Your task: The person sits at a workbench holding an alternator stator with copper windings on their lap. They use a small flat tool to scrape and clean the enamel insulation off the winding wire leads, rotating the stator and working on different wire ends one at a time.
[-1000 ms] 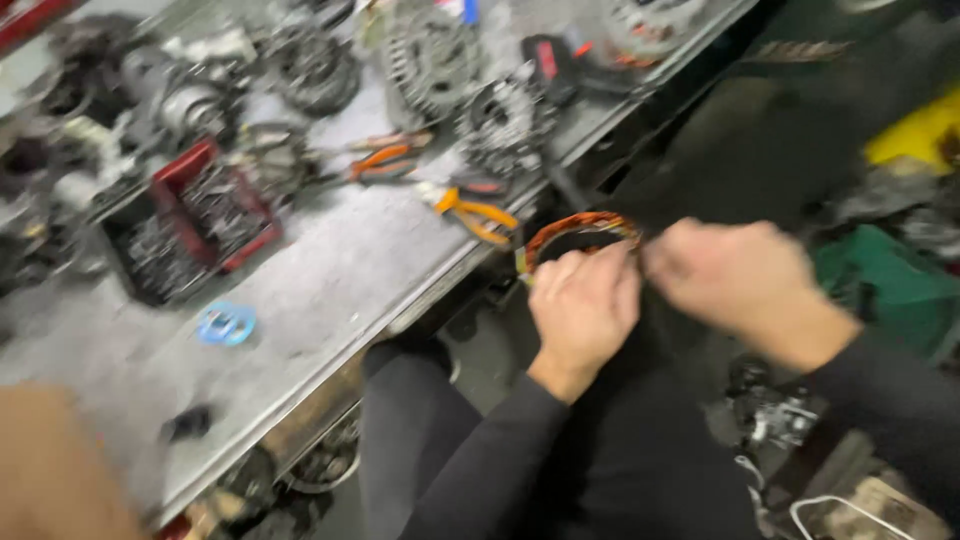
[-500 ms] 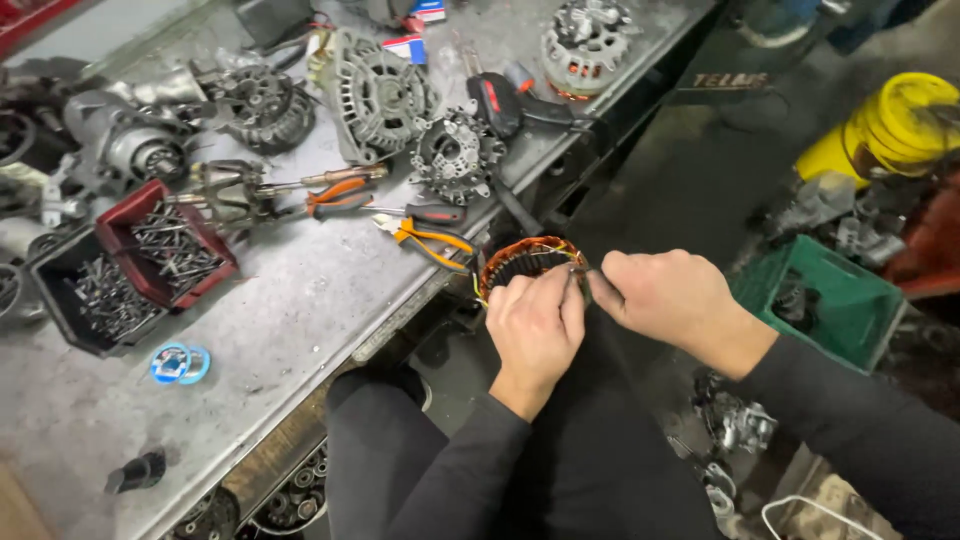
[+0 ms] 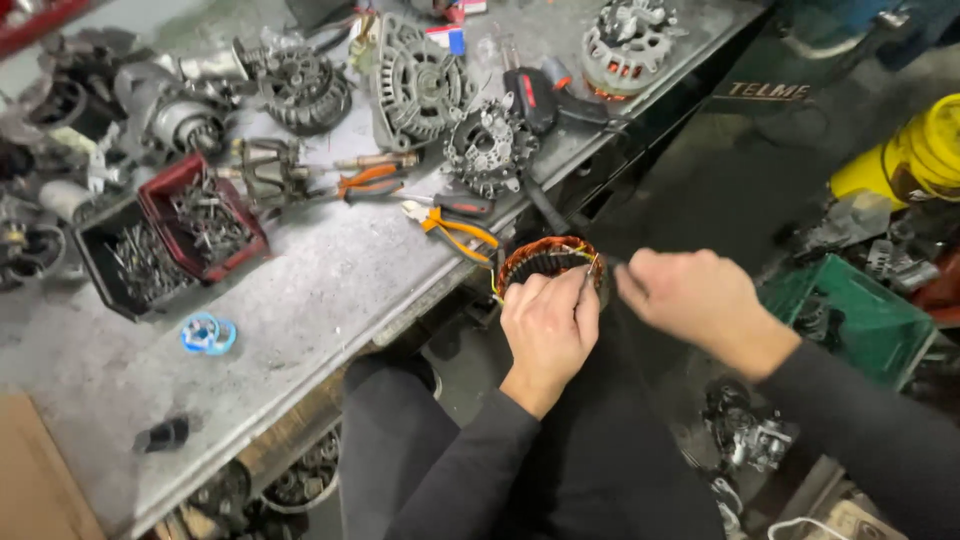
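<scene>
The round copper-wound stator ring (image 3: 548, 258) sits off the near edge of the grey metal workbench (image 3: 300, 300), and your left hand (image 3: 548, 330) clamps round it. Your right hand (image 3: 685, 295) is curled shut just right of it, touching its rim. Orange-handled pliers (image 3: 455, 228) lie just left, on the bench.

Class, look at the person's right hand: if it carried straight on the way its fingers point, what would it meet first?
The right hand points left, toward the copper-wound stator ring that the left hand grips. It would probably meet that ring's near rim first, or the left hand's fingertips just beside it; depth between them is hard to judge.
</scene>
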